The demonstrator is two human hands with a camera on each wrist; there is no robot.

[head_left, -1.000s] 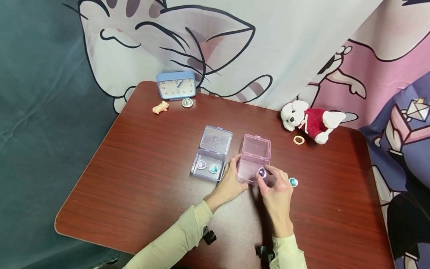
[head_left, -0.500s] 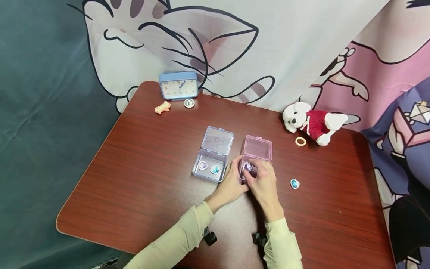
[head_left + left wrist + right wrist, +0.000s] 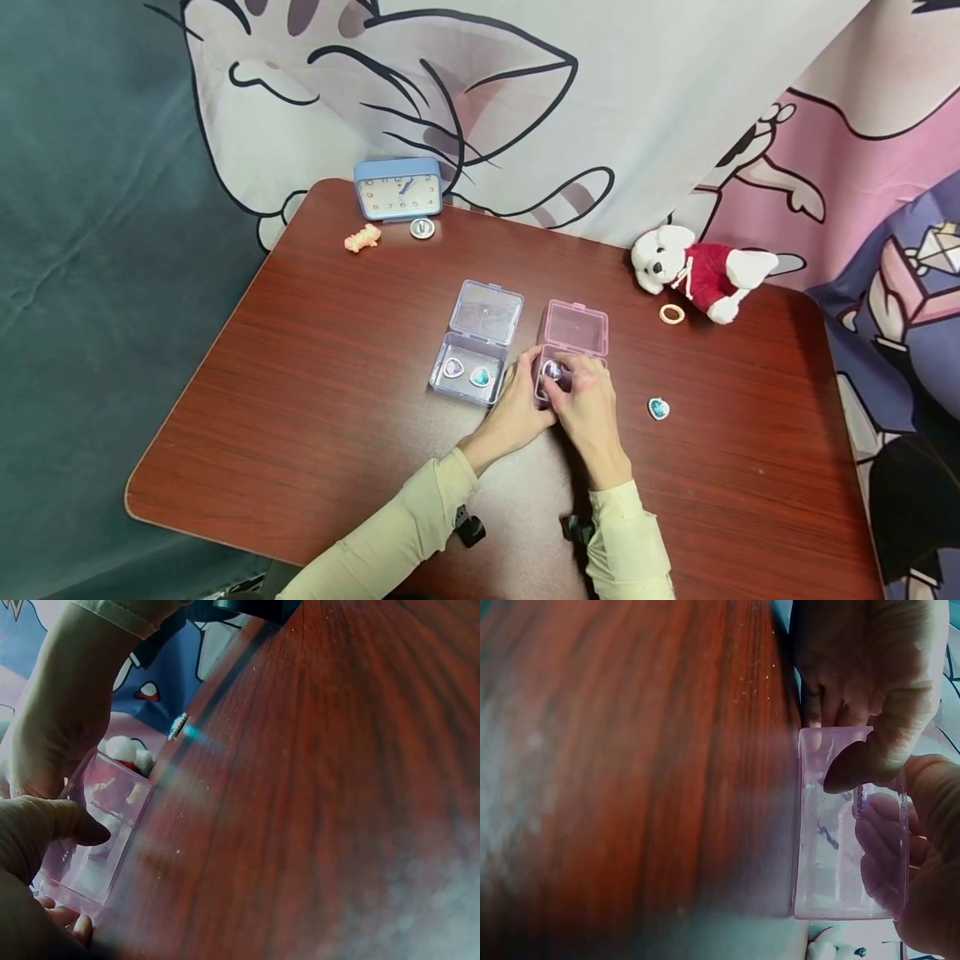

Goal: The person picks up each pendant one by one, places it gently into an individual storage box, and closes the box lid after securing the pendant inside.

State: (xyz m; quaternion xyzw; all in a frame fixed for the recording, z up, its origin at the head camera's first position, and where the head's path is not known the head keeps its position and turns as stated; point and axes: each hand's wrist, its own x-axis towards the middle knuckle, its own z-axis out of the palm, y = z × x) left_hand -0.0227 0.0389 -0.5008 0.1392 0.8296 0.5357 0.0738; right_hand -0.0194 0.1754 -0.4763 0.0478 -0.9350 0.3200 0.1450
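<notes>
My left hand (image 3: 516,410) grips the left end of a clear pink plastic box (image 3: 576,327), its thumb against the front wall in the left wrist view. The box stands with its lid flipped back. My right hand (image 3: 589,407) reaches inside and pinches a dark purple gem charm (image 3: 552,369) with a pale beaded rim, at the box's left side. In the right wrist view the charm (image 3: 861,799) shows edge-on through the pink wall, near the right fingertips. On the table to the right lies a blue heart-shaped gem charm (image 3: 658,408).
Left of the pink box, an open clear bluish box (image 3: 486,313) holds a lilac charm (image 3: 452,367) and a blue charm (image 3: 480,377). Farther back are a blue clock (image 3: 399,190), a small pinkish figure (image 3: 363,238), a round metallic piece (image 3: 422,228), a plush dog (image 3: 701,271) and a ring (image 3: 671,314).
My right hand has moved left with the purple charm, from the pink box's right side to its left, and has since stayed nearly still. The left hand keeps its grip.
</notes>
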